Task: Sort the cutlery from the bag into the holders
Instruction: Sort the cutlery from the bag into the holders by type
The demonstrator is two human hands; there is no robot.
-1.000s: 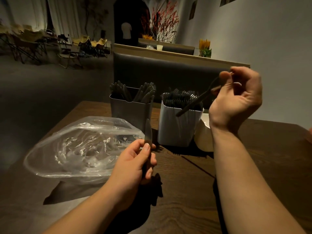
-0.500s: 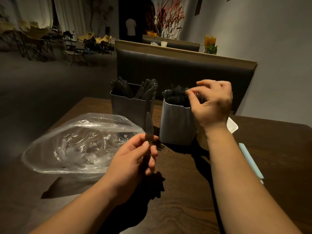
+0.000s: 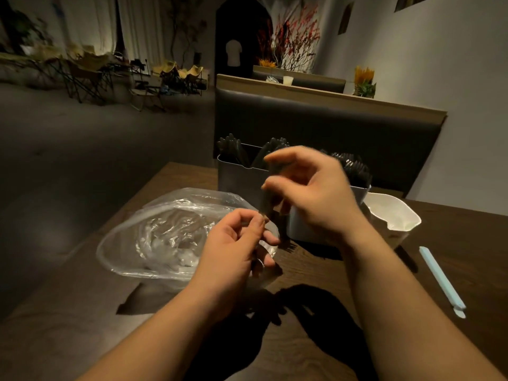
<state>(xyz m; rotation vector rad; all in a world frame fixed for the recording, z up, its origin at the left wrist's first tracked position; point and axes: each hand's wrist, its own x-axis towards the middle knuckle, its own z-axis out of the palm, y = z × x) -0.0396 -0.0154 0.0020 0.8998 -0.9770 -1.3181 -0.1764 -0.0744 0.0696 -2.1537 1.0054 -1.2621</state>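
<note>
Dim dining room w/ a dark wood worktop (image 3: 330, 270); padded bench back behind, folding chairs far off at left. On the worktop: a clear plastic bag (image 3: 170, 237) lying slack at left, a grey metal holder (image 3: 236, 180) behind it w/ dark handles standing in two bunches, a white holder (image 3: 305, 226) just right of that, packed w/ dark cutlery, and a white tub (image 3: 393, 215) beside it at right. A pale blue wrapped straw (image 3: 439, 279) lies apart on the right. Left hand (image 3: 233, 254) is pinching the lower end of a knife (image 3: 265, 204), held roughly upright in front of the holders; right hand (image 3: 310, 193) is above it, fingers curled in toward the knife's top end. The motion blur is too strong to tell if the right grip has actually closed on the knife or is only near it. Progress, as a guess: well along, since both holders look full and the bag looks nearly flat; this knife is yet to go in, probably w/ the grey holder's bunches. Hard to make out: what's left in the bag (glare and creases hide it), the cutlery types in either holder in this light, and most of the white holder, covered by the right hand.
</note>
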